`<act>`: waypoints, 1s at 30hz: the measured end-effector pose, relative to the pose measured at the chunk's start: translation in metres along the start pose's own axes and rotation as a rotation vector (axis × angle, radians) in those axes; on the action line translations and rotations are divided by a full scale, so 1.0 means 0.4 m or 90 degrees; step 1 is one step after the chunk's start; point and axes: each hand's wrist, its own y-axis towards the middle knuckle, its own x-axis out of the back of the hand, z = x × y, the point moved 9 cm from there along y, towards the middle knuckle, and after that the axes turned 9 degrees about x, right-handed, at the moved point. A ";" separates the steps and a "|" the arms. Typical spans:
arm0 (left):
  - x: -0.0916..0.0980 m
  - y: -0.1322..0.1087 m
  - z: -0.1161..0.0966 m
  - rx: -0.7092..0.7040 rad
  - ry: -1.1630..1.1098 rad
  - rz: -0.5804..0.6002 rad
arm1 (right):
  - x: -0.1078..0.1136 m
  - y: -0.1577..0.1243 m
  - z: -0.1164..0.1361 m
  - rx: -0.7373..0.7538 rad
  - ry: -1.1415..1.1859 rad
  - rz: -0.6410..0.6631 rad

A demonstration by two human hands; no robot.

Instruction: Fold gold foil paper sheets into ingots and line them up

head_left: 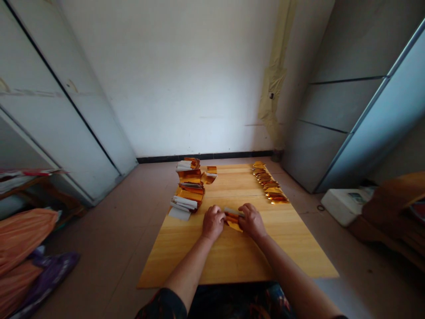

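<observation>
Your grip was pinching at both ends: your left hand (213, 222) had its fingers curled on the left end of a folded sheet (233, 219), gold and grey, and your right hand (252, 221) pinched its right end. The sheet was between them, low over the middle of the desk (229, 261), with a gold flap pointing toward you; your fingers hid its ends.

Ahead of your left hand, near but apart, an uneven stack of gold and white sheets (189, 192) took up the desk's left edge, with a loose gold piece (209, 178) just beside it. Ahead of your right hand, an overlapping row of folded gold pieces (269, 182) lined the right edge.

Beyond the desk stood a white wall (182, 79), with a pale cabinet (76, 102) to the left and a tall grey cabinet (318, 124) to the right. A white box (343, 206) sat on the floor at right; orange bags (23, 239) bulged at left.
</observation>
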 end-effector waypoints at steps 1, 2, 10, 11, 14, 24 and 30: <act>0.000 -0.001 0.002 0.006 0.010 0.007 | -0.007 0.003 -0.003 -0.011 -0.008 0.022; 0.000 -0.002 0.004 0.009 0.018 0.013 | -0.012 0.004 -0.008 -0.026 -0.018 0.040; 0.013 -0.019 -0.005 0.021 0.041 0.023 | -0.017 -0.011 -0.011 -0.035 -0.019 0.020; 0.012 -0.018 -0.006 0.023 0.048 0.020 | -0.016 -0.014 -0.010 -0.030 -0.015 0.009; 0.005 -0.016 -0.007 0.019 0.066 0.016 | -0.006 -0.024 -0.002 -0.003 -0.009 -0.032; 0.005 -0.013 0.013 0.062 0.069 -0.024 | -0.008 -0.056 0.073 0.113 -0.039 0.027; 0.003 -0.015 0.009 0.050 0.068 -0.019 | -0.026 -0.052 0.024 0.045 -0.027 0.028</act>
